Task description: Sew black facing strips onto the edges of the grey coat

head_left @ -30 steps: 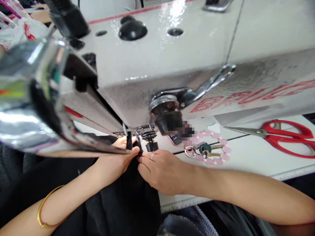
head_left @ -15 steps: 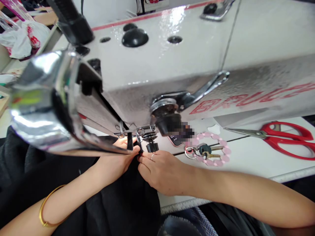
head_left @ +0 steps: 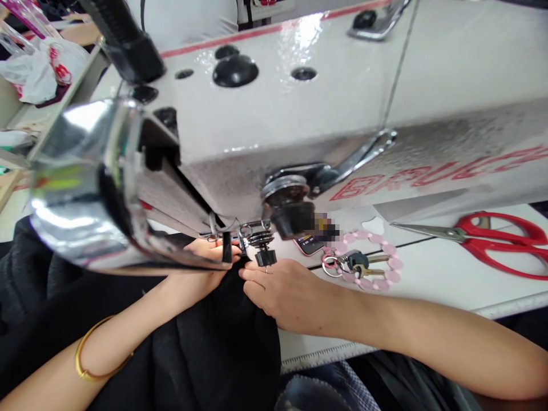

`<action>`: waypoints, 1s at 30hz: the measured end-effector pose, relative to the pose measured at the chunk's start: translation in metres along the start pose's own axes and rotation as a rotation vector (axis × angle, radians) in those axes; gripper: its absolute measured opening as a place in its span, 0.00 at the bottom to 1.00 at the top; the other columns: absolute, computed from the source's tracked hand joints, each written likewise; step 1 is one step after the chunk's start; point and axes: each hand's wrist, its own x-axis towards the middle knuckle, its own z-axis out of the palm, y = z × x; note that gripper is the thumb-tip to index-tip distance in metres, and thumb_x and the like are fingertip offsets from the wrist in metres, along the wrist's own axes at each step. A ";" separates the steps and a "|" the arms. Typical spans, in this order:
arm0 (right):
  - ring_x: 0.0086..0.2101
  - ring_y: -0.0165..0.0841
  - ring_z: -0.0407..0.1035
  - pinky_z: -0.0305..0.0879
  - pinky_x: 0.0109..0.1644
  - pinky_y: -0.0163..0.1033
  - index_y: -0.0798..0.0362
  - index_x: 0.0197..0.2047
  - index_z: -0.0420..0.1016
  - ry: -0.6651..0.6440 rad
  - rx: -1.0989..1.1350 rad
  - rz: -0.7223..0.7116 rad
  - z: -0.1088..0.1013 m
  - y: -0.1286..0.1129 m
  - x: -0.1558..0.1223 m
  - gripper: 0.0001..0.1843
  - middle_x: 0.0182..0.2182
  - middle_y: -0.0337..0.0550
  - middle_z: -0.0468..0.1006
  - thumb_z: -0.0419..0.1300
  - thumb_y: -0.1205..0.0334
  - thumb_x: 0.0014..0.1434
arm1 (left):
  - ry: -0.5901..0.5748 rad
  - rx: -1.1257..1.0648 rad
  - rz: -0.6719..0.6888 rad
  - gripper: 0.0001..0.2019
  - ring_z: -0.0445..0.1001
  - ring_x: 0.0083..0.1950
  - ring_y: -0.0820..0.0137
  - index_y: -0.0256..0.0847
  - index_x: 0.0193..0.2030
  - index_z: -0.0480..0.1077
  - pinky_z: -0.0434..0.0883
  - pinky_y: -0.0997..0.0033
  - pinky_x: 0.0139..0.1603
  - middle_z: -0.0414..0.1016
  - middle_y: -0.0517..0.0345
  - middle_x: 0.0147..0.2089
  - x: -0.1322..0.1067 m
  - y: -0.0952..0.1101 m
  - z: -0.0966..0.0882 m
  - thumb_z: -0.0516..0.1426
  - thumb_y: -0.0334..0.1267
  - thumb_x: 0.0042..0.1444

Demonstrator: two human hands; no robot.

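Note:
Black cloth (head_left: 209, 342) lies bunched under the head of a white sewing machine (head_left: 265, 120) and hangs over the table's front edge. My left hand (head_left: 201, 274) is at the needle area, its fingers closed on the cloth; the machine's chrome cover (head_left: 85, 194) hides part of it. A gold bangle (head_left: 89, 359) circles my left wrist. Just right of the needle area, my right hand (head_left: 280, 291) pinches the cloth's edge between thumb and fingers. One of its fingers wears a ring, and the black tension knob (head_left: 265, 257) is directly above.
Red-handled scissors (head_left: 483, 234) lie on the table at right. Keys on a pink beaded ring (head_left: 394, 265) and a phone (head_left: 310, 244) rest behind my right forearm. A ruler strip (head_left: 321, 357) runs along the front edge. White plastic bags (head_left: 34, 71) sit at far left.
My left hand has shifted slightly left and its thumb has drawn back from the right fingertips. My right hand has moved up a little, still on the cloth.

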 end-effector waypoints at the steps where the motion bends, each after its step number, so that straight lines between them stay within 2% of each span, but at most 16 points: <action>1: 0.39 0.34 0.66 0.58 0.29 0.36 0.57 0.33 0.66 -0.010 0.008 0.000 0.000 0.000 -0.001 0.08 0.40 0.50 0.71 0.47 0.72 0.57 | -0.020 -0.021 -0.017 0.15 0.60 0.19 0.76 0.39 0.22 0.66 0.62 0.76 0.24 0.61 0.63 0.17 -0.002 -0.001 0.001 0.46 0.33 0.57; 4: 0.40 0.34 0.66 0.59 0.31 0.36 0.57 0.34 0.66 -0.027 0.014 -0.013 0.000 -0.002 -0.002 0.08 0.41 0.51 0.71 0.46 0.71 0.58 | -0.071 -0.101 -0.034 0.14 0.67 0.29 0.72 0.39 0.25 0.68 0.65 0.73 0.32 0.69 0.57 0.27 -0.005 0.001 0.003 0.46 0.35 0.56; 7: 0.40 0.34 0.66 0.59 0.31 0.36 0.58 0.34 0.67 -0.024 -0.003 -0.028 -0.001 -0.002 -0.002 0.08 0.42 0.50 0.71 0.47 0.71 0.58 | -0.106 -0.145 -0.076 0.15 0.68 0.34 0.72 0.39 0.28 0.68 0.66 0.73 0.37 0.70 0.57 0.32 -0.004 0.007 0.001 0.42 0.33 0.58; 10: 0.41 0.34 0.66 0.60 0.34 0.36 0.59 0.34 0.67 -0.033 -0.010 -0.039 -0.002 -0.002 -0.001 0.08 0.41 0.50 0.72 0.48 0.72 0.57 | -0.134 -0.141 -0.076 0.17 0.67 0.34 0.73 0.39 0.30 0.67 0.66 0.74 0.38 0.69 0.59 0.31 -0.003 0.009 -0.001 0.39 0.31 0.58; 13: 0.42 0.34 0.66 0.61 0.35 0.36 0.58 0.35 0.67 -0.042 0.004 -0.025 -0.001 -0.003 -0.001 0.08 0.41 0.51 0.72 0.47 0.72 0.57 | -0.156 -0.126 -0.037 0.17 0.67 0.34 0.72 0.40 0.27 0.67 0.65 0.73 0.38 0.68 0.58 0.29 -0.005 0.007 -0.002 0.41 0.34 0.59; 18: 0.41 0.34 0.66 0.60 0.32 0.36 0.58 0.35 0.66 -0.044 0.025 -0.004 0.000 -0.003 -0.001 0.09 0.40 0.51 0.71 0.46 0.70 0.59 | -0.156 -0.092 -0.016 0.16 0.65 0.30 0.73 0.38 0.28 0.69 0.63 0.75 0.32 0.67 0.57 0.29 -0.008 0.006 -0.004 0.42 0.34 0.59; 21: 0.40 0.34 0.66 0.58 0.31 0.36 0.58 0.35 0.66 -0.046 0.027 -0.006 0.000 -0.003 -0.001 0.08 0.40 0.50 0.71 0.46 0.69 0.59 | -0.171 -0.050 -0.001 0.15 0.65 0.33 0.71 0.40 0.30 0.70 0.64 0.73 0.34 0.67 0.56 0.29 -0.011 0.006 -0.005 0.43 0.33 0.58; 26: 0.36 0.32 0.66 0.54 0.28 0.36 0.58 0.35 0.66 -0.033 0.016 -0.009 -0.002 -0.001 0.000 0.09 0.39 0.48 0.72 0.46 0.70 0.59 | -0.179 -0.187 -0.093 0.14 0.67 0.37 0.70 0.41 0.31 0.71 0.65 0.70 0.40 0.68 0.56 0.31 -0.013 -0.002 0.003 0.44 0.34 0.58; 30: 0.31 0.31 0.64 0.50 0.25 0.36 0.57 0.33 0.66 -0.040 0.015 0.010 -0.007 0.004 0.002 0.08 0.36 0.45 0.72 0.47 0.72 0.56 | -0.168 -0.282 -0.155 0.15 0.68 0.31 0.72 0.41 0.32 0.70 0.67 0.74 0.32 0.68 0.58 0.28 -0.009 -0.010 0.016 0.42 0.36 0.59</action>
